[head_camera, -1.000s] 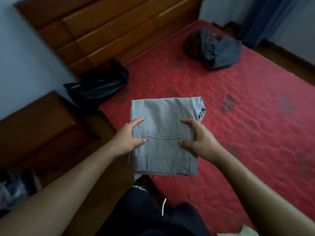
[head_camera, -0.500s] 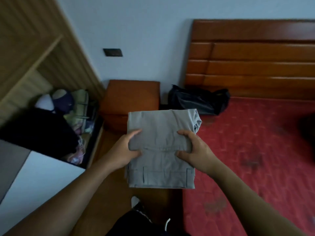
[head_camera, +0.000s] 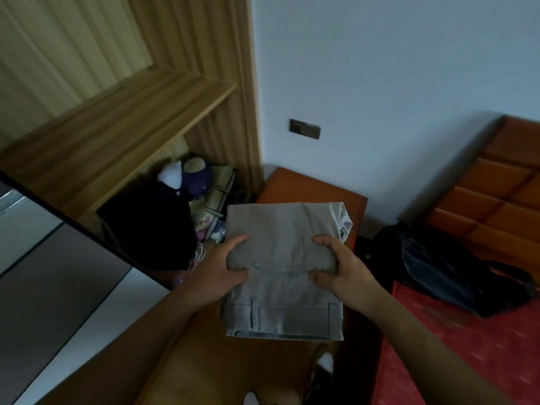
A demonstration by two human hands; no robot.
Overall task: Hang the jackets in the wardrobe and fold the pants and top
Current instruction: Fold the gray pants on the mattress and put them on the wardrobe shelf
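Observation:
Folded grey pants [head_camera: 285, 229] are held up in the air in front of me, waistband end hanging toward me. My left hand [head_camera: 220, 271] grips their left edge, thumb on top. My right hand [head_camera: 340, 266] grips the right edge the same way. The open wooden wardrobe [head_camera: 122, 135] stands to the left, with a shelf above and a pile of clothes [head_camera: 201, 194] in its lower compartment. A dark jacket [head_camera: 455, 273] lies crumpled at the head of the red bed [head_camera: 467, 346], to the right of the pants.
An orange-brown bedside cabinet [head_camera: 309, 188] stands behind the pants against the white wall. The wooden headboard [head_camera: 502, 182] rises at the right. A wardrobe door panel [head_camera: 43, 258] sits at the lower left. The wooden floor [head_camera: 204, 361] and my feet show below.
I have turned left from the bed toward the wardrobe, carrying the folded pants in both hands. The bed has slid to the right edge and the wardrobe fills the left.

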